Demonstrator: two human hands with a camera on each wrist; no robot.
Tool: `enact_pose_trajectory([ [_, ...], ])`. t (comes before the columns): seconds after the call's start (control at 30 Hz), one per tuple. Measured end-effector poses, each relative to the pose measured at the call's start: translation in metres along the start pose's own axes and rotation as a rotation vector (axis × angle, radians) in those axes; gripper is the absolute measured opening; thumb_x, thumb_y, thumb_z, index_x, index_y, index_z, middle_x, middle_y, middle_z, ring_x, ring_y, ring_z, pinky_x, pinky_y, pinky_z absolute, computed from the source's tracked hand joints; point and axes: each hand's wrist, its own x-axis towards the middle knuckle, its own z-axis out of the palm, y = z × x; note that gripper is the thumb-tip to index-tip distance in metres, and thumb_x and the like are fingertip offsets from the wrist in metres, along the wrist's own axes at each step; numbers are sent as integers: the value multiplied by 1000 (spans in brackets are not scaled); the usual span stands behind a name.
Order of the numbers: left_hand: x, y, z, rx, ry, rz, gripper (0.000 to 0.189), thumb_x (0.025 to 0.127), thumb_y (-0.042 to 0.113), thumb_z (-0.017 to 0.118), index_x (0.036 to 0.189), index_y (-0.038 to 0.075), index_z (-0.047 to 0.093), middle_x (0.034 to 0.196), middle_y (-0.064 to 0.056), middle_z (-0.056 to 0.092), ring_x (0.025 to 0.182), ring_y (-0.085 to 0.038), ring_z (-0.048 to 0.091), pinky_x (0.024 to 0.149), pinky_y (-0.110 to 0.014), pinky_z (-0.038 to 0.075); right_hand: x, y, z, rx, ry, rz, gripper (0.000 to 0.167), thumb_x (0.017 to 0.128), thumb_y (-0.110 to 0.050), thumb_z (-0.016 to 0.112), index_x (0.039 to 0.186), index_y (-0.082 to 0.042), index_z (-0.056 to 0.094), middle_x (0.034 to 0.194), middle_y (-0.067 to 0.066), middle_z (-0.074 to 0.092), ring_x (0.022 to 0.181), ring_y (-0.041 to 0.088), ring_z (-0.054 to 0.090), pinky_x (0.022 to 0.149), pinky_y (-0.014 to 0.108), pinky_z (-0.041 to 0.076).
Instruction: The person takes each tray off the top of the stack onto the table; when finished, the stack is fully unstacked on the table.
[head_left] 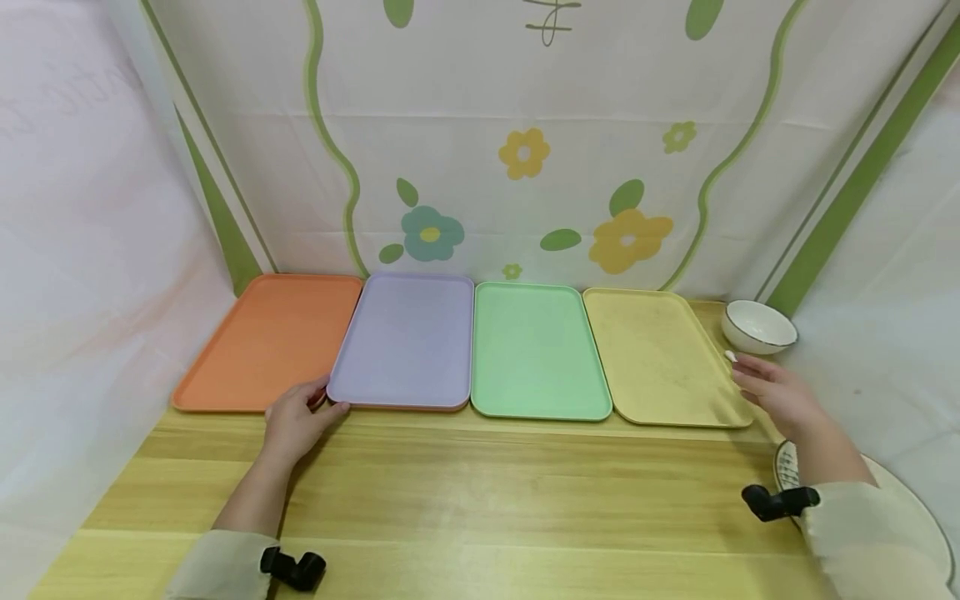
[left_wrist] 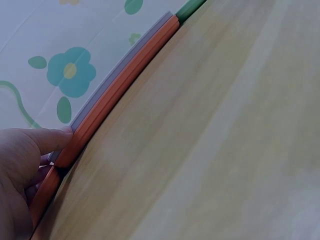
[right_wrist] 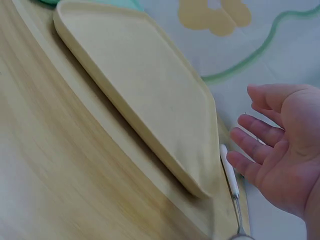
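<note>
My left hand (head_left: 295, 421) grips the near left corner of the purple tray (head_left: 408, 342), its thumb on the front edge and its fingers at the side. Under the purple tray, an orange rim (left_wrist: 117, 82) shows in the left wrist view. Another orange tray (head_left: 281, 342) lies directly left of it. My right hand (head_left: 780, 398) hovers by the right edge of the yellow tray (head_left: 663, 358), fingers spread and holding nothing. Beside that tray lies a utensil with a white handle (right_wrist: 229, 170) and metal shaft; its head is mostly cut off.
A green tray (head_left: 536, 350) sits between the purple and yellow ones. At the back right stands a white bowl (head_left: 759, 327). A large patterned plate (head_left: 911, 508) is partly hidden under the right forearm. Printed cloth (head_left: 465, 100) hangs behind and at both sides of the wooden table (head_left: 487, 500).
</note>
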Motion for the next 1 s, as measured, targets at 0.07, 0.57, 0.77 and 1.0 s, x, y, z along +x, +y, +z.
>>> enact_pose_trajectory([
  [0.07, 0, 0, 0, 1, 1, 2, 64, 88, 29, 74, 138, -5, 51, 134, -30, 55, 126, -48, 48, 96, -56, 25, 1, -9, 10, 9, -10, -24, 73, 105, -30, 43, 149, 17, 7, 133, 3, 52, 95, -28, 42, 82, 6, 46],
  [0.57, 0, 2, 0, -5, 3, 5, 64, 87, 27, 74, 138, -4, 51, 133, -30, 56, 125, -47, 49, 97, -56, 24, 25, -86, 136, 89, -86, -111, 63, 103, -22, 51, 153, 3, 23, 151, 30, 35, 135, 32, 43, 102, 19, 41],
  [0.77, 1, 0, 1, -10, 10, 14, 63, 87, 27, 74, 138, -4, 52, 131, -30, 58, 125, -47, 50, 97, -57, 25, 41, -110, 194, 139, -141, -171, 58, 101, -13, 53, 151, 5, 29, 148, 30, 39, 137, 43, 41, 113, 53, 34],
  [1.0, 1, -1, 0, -9, 3, 10, 64, 87, 27, 74, 137, -6, 51, 131, -31, 57, 125, -48, 49, 98, -57, 24, 48, -129, 251, 135, -201, -177, 57, 100, -15, 56, 150, 1, 34, 148, 24, 43, 135, 40, 45, 110, 51, 39],
])
